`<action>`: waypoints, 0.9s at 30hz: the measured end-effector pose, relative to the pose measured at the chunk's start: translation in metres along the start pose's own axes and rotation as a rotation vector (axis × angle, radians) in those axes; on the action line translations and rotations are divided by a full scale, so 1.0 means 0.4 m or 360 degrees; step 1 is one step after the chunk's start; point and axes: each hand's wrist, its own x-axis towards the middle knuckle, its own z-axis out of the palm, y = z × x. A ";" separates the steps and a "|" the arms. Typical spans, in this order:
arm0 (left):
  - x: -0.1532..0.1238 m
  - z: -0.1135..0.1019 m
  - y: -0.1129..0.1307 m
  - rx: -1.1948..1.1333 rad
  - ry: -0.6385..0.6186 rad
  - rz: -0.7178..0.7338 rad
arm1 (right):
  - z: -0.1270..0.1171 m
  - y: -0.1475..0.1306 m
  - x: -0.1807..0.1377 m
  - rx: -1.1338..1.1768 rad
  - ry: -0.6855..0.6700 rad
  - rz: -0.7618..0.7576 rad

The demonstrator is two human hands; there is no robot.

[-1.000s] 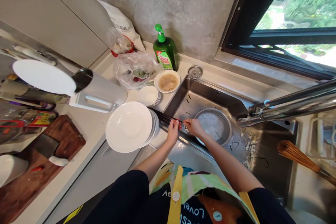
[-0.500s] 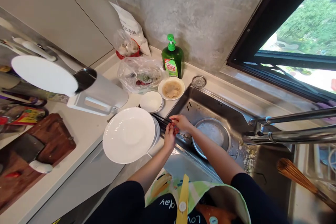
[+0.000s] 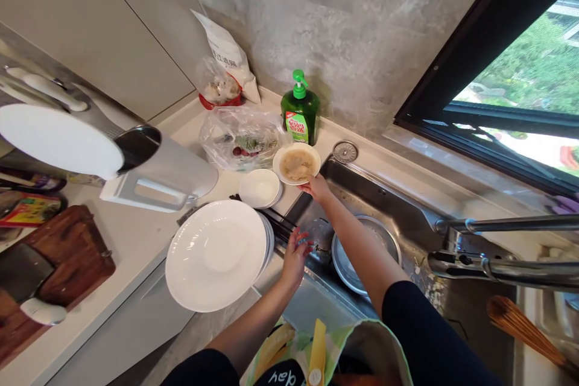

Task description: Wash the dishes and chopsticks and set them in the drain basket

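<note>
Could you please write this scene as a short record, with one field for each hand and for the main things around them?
Left hand: open, fingers spread, near the dark chopsticks; contact unclear
Right hand: holding the near rim of the white bowl
Bowl contents: cloudy brownish liquid
Plates: stack of large white plates, left of the hands
Small dishes: stack of small white bowls, beyond the plates
Sink: round metal basin inside
Behind the bowl: green pump bottle
</note>
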 end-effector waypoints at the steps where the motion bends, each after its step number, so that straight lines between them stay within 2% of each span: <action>1: 0.000 0.002 0.002 0.0019 -0.0031 -0.0005 | 0.006 -0.001 0.007 -0.0034 0.0018 -0.0037; 8: 0.033 0.023 0.003 0.0130 -0.0201 -0.0006 | -0.006 0.006 0.022 -0.0209 0.0250 -0.0180; 11: 0.059 0.041 0.008 0.0088 -0.0239 0.0011 | -0.032 0.011 0.013 -0.0246 0.0237 -0.0183; 14: 0.087 0.071 0.021 -0.0114 -0.0243 -0.0024 | -0.063 0.014 -0.004 -0.0302 0.0193 -0.0188; 17: 0.113 0.115 0.039 -0.0346 -0.0236 -0.0053 | -0.103 0.019 -0.026 -0.0361 0.0253 -0.0182; 22: 0.156 0.200 0.060 -0.0532 -0.0234 0.0044 | -0.195 0.030 -0.081 -0.0505 0.0325 -0.0222; 27: 0.188 0.244 0.024 -0.0587 -0.0142 -0.0078 | -0.293 0.055 -0.140 -0.0564 0.0327 -0.0129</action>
